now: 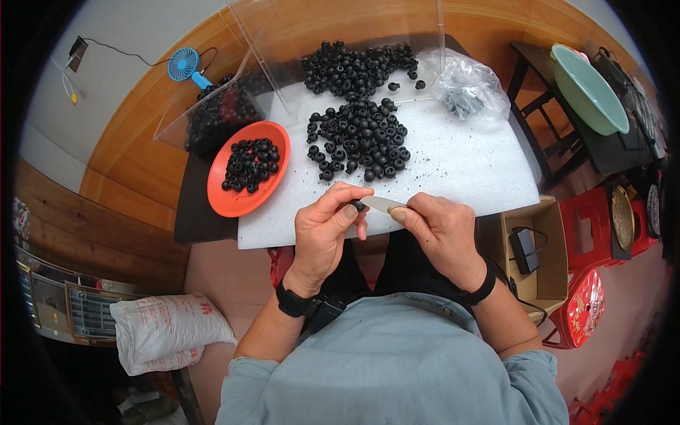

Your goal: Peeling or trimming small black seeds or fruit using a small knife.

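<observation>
Between the thumb and fingers of my left hand is a small round black part. My right hand grips a small knife, its handle hidden in the fist and its pale blade pointing left. The blade's tip meets or nearly meets the black part; the exact contact is too small to tell. Just beyond my hands, a heap of similar black parts, knobby with holes, lies on a white foam sheet. More of them sit in an orange-red plate at the left.
Farther back is another pile of black parts, beside clear plastic panels and a crumpled plastic bag. A blue fan stands back left. On the right are a cardboard box, red stools and a green basin.
</observation>
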`<state>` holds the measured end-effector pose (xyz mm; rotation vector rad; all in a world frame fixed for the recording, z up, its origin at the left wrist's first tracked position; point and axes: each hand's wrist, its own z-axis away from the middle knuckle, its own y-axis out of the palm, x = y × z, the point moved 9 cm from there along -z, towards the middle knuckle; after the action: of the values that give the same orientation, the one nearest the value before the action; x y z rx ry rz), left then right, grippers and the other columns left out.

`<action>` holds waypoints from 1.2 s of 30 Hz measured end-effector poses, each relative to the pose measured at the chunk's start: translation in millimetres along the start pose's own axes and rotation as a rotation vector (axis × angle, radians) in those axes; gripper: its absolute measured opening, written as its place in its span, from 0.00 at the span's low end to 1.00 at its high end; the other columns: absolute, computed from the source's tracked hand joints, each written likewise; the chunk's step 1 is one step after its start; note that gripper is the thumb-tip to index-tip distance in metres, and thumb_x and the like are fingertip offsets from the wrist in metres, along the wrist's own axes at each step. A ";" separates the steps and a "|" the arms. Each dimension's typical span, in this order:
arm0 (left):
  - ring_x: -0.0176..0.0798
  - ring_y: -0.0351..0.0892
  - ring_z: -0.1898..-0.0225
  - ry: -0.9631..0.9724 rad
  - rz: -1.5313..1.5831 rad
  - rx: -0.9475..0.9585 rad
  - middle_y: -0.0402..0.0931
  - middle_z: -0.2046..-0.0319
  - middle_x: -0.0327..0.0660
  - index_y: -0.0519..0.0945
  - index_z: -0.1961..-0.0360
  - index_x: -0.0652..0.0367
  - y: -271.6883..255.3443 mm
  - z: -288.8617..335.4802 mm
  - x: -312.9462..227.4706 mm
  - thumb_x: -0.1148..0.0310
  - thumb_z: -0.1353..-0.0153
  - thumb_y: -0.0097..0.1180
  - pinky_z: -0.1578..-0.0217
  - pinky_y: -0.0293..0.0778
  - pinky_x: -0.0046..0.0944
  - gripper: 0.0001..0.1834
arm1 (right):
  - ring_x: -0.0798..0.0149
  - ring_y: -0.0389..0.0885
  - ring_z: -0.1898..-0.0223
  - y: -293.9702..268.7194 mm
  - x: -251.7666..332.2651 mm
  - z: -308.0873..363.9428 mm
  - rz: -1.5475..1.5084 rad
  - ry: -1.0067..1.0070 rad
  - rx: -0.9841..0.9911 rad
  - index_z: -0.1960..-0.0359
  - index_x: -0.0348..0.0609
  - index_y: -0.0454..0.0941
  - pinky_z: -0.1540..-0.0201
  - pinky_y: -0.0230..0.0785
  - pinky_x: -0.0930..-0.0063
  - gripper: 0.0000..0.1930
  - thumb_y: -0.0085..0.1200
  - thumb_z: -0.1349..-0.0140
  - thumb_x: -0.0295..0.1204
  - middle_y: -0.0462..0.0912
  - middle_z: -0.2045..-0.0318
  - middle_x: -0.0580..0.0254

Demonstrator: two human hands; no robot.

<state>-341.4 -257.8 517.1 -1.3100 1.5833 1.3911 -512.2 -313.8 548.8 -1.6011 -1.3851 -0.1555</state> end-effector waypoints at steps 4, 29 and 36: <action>0.35 0.78 0.64 0.009 0.005 0.001 0.75 0.56 0.43 0.82 0.44 0.72 -0.5 0.1 1.7 0.77 0.26 0.53 0.61 0.77 0.31 0.14 | 0.55 0.79 0.81 1.2 0.8 0.8 0.019 -0.009 0.003 0.75 0.45 0.78 0.78 0.65 0.60 0.18 0.62 0.31 0.43 0.77 0.84 0.57; 0.55 0.83 0.53 0.161 -0.848 0.672 0.81 0.51 0.56 0.81 0.50 0.69 93.3 54.0 -127.5 0.70 0.37 0.54 0.53 0.78 0.47 0.17 | 0.55 0.78 0.80 -5.1 -5.2 12.1 -0.049 -0.042 -0.125 0.75 0.46 0.80 0.77 0.67 0.61 0.14 0.66 0.35 0.39 0.77 0.82 0.58; 0.47 0.79 0.65 0.788 -0.597 0.625 0.78 0.67 0.50 0.80 0.45 0.74 189.7 106.8 -154.9 0.69 0.34 0.57 0.70 0.69 0.38 0.21 | 0.56 0.78 0.77 1.8 -1.3 11.9 -0.036 -0.004 -0.026 0.70 0.41 0.84 0.73 0.68 0.64 0.09 0.67 0.36 0.33 0.79 0.79 0.55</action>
<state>-490.7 -126.4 695.5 -1.7885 1.6624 -0.0338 -516.8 -305.9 540.9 -1.5989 -1.4207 -0.1927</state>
